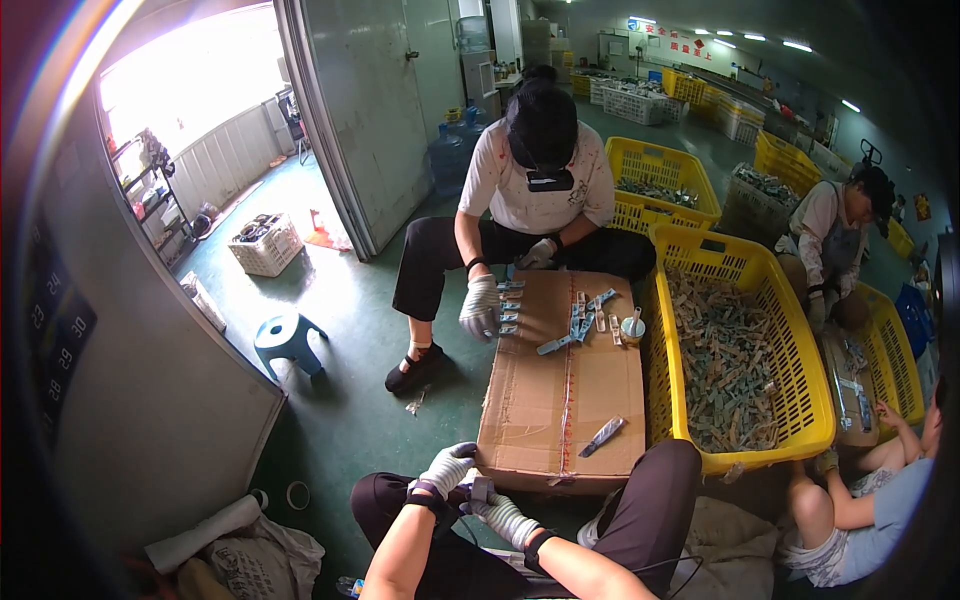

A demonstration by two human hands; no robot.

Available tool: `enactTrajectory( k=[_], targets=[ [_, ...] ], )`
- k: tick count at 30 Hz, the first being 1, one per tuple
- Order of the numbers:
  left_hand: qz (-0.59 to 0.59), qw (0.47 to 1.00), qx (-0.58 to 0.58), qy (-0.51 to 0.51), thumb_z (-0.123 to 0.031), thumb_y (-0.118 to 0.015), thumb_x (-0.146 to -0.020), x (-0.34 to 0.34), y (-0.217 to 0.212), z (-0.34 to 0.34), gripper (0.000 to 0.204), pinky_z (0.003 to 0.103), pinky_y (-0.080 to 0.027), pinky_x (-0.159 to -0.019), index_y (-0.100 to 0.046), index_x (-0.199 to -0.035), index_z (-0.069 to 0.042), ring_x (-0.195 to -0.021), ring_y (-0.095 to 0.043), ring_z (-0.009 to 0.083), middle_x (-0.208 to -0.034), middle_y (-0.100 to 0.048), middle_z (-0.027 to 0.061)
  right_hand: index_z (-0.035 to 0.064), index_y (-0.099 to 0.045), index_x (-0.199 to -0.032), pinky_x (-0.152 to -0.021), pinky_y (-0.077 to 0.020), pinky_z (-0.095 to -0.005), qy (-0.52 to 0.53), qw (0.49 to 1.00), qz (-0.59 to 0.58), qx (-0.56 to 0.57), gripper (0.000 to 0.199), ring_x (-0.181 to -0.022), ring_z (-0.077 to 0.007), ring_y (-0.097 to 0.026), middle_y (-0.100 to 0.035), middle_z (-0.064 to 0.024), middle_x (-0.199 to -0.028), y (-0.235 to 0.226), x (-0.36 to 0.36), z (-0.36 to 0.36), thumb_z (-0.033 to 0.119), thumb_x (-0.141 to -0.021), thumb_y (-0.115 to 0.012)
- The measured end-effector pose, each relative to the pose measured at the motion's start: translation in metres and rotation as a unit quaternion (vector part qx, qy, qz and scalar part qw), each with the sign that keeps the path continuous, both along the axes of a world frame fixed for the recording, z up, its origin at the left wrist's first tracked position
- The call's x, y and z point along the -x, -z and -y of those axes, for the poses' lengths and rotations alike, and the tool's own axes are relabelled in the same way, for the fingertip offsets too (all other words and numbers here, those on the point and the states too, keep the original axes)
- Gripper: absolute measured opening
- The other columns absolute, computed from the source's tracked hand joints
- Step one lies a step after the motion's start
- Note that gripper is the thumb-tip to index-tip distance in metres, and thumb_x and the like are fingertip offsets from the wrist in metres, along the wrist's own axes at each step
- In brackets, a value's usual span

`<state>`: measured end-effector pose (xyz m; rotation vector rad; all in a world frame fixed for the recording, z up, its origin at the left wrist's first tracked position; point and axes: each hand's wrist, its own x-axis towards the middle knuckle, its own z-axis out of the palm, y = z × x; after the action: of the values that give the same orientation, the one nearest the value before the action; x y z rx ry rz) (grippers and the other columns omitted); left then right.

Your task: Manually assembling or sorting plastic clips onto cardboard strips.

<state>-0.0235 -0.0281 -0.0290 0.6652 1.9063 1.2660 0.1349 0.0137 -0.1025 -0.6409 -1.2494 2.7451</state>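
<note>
My left hand (447, 470) and my right hand (504, 520), both in grey-white striped gloves, meet over my lap at the near edge of a cardboard box (520, 400). Between their fingers is a small greyish-purple object (480, 488), too small and partly covered to name. The fingers of both hands are closed around it. On the box near my knee lies a dark, slim, knife-shaped piece (601, 437). Farther back are several light-blue and white strip-like pieces (580, 322) and a small round jar (632, 328).
Across the box sits a co-worker (540, 190) with gloved hands. To the right stands a yellow crate (810, 400) full of small strip-like pieces. Two more people work at the far right. A blue stool (288, 340), a tape roll (298, 495) and sacks (260, 555) are on the left.
</note>
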Motion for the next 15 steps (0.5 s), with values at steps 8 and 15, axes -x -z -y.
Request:
enactTrajectory(
  k=[8, 15],
  targets=[
    [-0.012, 1.000, 0.003, 0.004, 0.003, -0.059, -0.083, 0.0002, -0.0047, 0.0037, 0.036, 0.027, -0.046, -0.089, -0.063, -0.118, -0.003, -0.098, -0.059, 0.0147, -0.107, -0.068, 0.0049, 0.0113, -0.048, -0.124, -0.080, -0.0528, -0.0272, 0.000, 1.000, 0.003, 0.005, 0.042, -0.091, -0.0126, -0.058, -0.058, 0.0010, -0.106, 0.0020, 0.0014, 0.0032, -0.004, -0.087, -0.060],
    [-0.024, 1.000, 0.006, 0.006, 0.002, -0.058, -0.083, -0.0004, -0.0055, 0.0018, 0.035, 0.027, -0.046, -0.089, -0.063, -0.117, -0.003, -0.098, -0.059, 0.0148, -0.108, -0.068, 0.0049, 0.0111, -0.050, -0.120, -0.079, -0.0525, -0.0270, 0.001, 1.000, 0.003, -0.017, 0.037, -0.091, -0.0118, -0.058, -0.058, 0.0007, -0.106, 0.0042, 0.0011, 0.0018, -0.002, -0.087, -0.061]
  ],
)
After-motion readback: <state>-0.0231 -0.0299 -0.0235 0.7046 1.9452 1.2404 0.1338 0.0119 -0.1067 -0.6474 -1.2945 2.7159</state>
